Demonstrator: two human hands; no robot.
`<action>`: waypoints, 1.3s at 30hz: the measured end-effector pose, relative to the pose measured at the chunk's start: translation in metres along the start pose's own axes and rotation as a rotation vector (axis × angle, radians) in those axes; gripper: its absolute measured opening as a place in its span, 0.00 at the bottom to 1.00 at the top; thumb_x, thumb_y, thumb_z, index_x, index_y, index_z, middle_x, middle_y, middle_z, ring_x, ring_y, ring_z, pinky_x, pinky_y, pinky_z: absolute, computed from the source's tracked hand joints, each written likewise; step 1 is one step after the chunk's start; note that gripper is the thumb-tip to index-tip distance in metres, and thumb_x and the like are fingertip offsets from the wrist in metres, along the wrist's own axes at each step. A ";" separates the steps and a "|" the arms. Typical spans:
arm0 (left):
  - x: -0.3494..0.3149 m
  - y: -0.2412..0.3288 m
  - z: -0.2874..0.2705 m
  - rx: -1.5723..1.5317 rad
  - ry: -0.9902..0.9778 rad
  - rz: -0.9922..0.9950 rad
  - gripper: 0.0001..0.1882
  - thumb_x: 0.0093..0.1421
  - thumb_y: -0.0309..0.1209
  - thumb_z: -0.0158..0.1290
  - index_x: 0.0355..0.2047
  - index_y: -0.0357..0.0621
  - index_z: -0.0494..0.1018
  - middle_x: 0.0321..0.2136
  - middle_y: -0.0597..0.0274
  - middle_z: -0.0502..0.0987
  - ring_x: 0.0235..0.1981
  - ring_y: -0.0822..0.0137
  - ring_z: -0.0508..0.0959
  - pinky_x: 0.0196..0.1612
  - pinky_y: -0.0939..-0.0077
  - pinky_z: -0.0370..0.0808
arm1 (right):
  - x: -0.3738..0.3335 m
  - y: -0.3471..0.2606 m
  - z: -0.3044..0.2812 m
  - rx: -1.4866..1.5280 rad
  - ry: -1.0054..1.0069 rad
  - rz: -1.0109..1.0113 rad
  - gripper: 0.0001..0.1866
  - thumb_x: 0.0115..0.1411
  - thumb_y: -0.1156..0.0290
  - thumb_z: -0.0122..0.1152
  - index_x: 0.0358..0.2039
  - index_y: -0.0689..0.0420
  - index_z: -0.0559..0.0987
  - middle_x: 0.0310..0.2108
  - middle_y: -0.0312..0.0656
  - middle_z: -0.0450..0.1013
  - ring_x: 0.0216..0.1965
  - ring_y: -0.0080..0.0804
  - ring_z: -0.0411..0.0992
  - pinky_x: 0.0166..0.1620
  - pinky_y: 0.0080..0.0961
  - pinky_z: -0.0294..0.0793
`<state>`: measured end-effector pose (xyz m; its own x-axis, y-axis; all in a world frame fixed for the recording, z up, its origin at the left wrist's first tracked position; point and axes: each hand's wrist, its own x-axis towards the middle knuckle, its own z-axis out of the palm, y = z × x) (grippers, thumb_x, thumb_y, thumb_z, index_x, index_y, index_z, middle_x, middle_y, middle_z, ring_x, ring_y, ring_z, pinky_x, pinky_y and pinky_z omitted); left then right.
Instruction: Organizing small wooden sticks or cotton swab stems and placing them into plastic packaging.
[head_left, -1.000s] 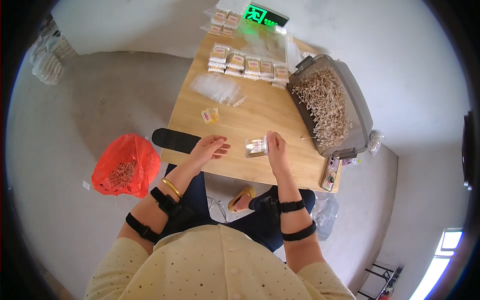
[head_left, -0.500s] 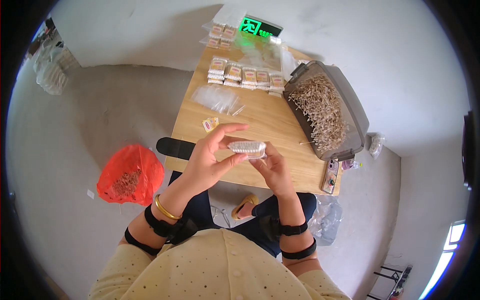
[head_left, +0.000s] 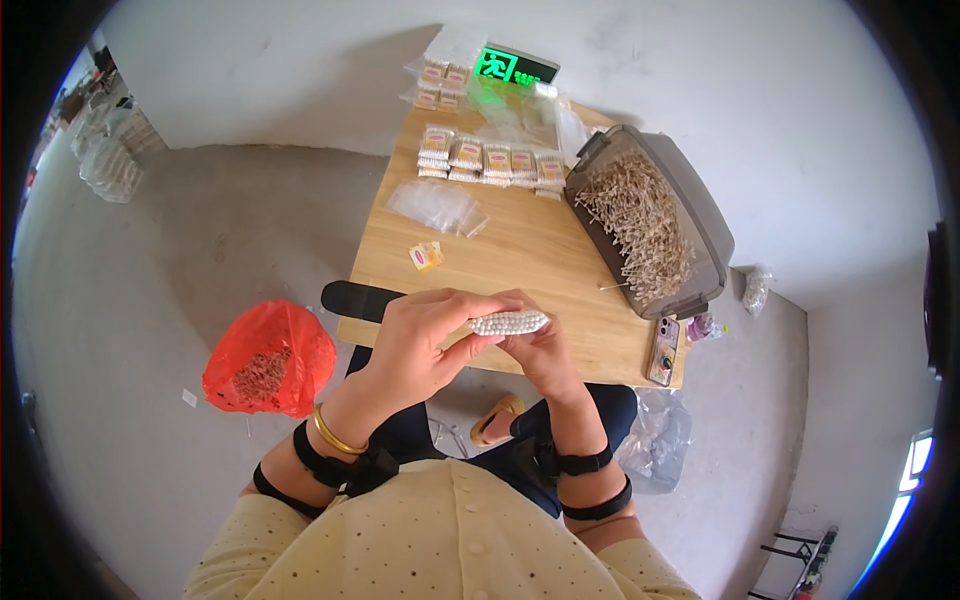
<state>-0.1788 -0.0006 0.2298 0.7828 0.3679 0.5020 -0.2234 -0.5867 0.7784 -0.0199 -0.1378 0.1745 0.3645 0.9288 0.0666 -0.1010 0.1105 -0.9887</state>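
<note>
Over the table's near edge, a small pack of cotton swabs [head_left: 508,323] is held with a row of white tips turned up toward me. My left hand [head_left: 425,335] is closed on its left end, thumb along the near side and fingers over the far side. Around the right end, my right hand [head_left: 543,352] grips it too, its fingers partly hidden. A few yellow-and-white printed cards [head_left: 425,256] lie beyond my left hand. Farther back rest clear plastic bags [head_left: 440,207] and a row of stacked swab packs [head_left: 497,160].
A grey bin [head_left: 712,225] of loose cotton swabs leans at the table's right side. Near it lies a phone [head_left: 663,350]. A red bag [head_left: 310,350] stands on the floor at left. At the back are bagged packs [head_left: 440,85] and a lit green sign [head_left: 515,67].
Both hands have brought the pack slightly nearer to me and tilted it, so its tips now show more. My raised left fingers have come down onto it.
</note>
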 end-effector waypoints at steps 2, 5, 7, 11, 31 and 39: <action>-0.002 -0.004 0.003 -0.060 0.065 -0.066 0.12 0.63 0.22 0.61 0.47 0.36 0.77 0.43 0.55 0.84 0.45 0.66 0.84 0.48 0.72 0.80 | 0.000 0.000 0.000 -0.054 0.023 -0.010 0.10 0.63 0.80 0.65 0.45 0.59 0.83 0.49 0.39 0.76 0.53 0.29 0.72 0.60 0.29 0.68; -0.013 -0.042 0.011 -0.378 0.182 -0.324 0.15 0.65 0.25 0.61 0.48 0.35 0.71 0.44 0.59 0.81 0.48 0.72 0.81 0.52 0.74 0.77 | 0.007 0.009 -0.010 -0.097 0.082 -0.016 0.06 0.66 0.76 0.64 0.44 0.60 0.82 0.46 0.36 0.77 0.51 0.25 0.72 0.59 0.26 0.68; -0.019 -0.062 0.016 -0.591 0.141 -0.561 0.13 0.63 0.27 0.64 0.44 0.36 0.73 0.39 0.62 0.81 0.42 0.74 0.80 0.46 0.77 0.76 | 0.011 0.017 -0.022 -0.004 0.146 0.072 0.06 0.69 0.74 0.63 0.43 0.60 0.80 0.45 0.35 0.77 0.49 0.23 0.72 0.58 0.24 0.68; -0.026 -0.096 0.028 -0.620 -0.189 -0.773 0.14 0.62 0.31 0.66 0.43 0.39 0.76 0.36 0.66 0.80 0.38 0.78 0.78 0.42 0.82 0.74 | 0.021 0.029 -0.028 0.054 0.215 0.103 0.11 0.71 0.68 0.61 0.47 0.62 0.77 0.44 0.35 0.77 0.48 0.21 0.72 0.56 0.23 0.69; 0.169 -0.346 -0.023 -0.003 0.349 -0.857 0.25 0.67 0.48 0.51 0.45 0.33 0.76 0.39 0.50 0.81 0.44 0.60 0.80 0.47 0.63 0.74 | 0.014 0.157 -0.083 -1.218 0.579 0.018 0.14 0.57 0.72 0.65 0.45 0.49 0.79 0.51 0.43 0.70 0.55 0.48 0.66 0.59 0.47 0.64; 0.198 -0.355 -0.005 0.554 0.077 -1.020 0.30 0.67 0.47 0.55 0.56 0.29 0.71 0.54 0.52 0.77 0.53 0.64 0.77 0.55 0.67 0.72 | 0.010 0.155 -0.088 -1.220 0.591 0.070 0.15 0.56 0.71 0.65 0.46 0.50 0.78 0.51 0.42 0.70 0.55 0.48 0.66 0.59 0.47 0.64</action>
<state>0.0528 0.2843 0.0544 0.4113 0.8831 -0.2256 0.7895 -0.2214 0.5724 0.0491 -0.1425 0.0106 0.7631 0.5960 0.2501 0.6296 -0.5978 -0.4963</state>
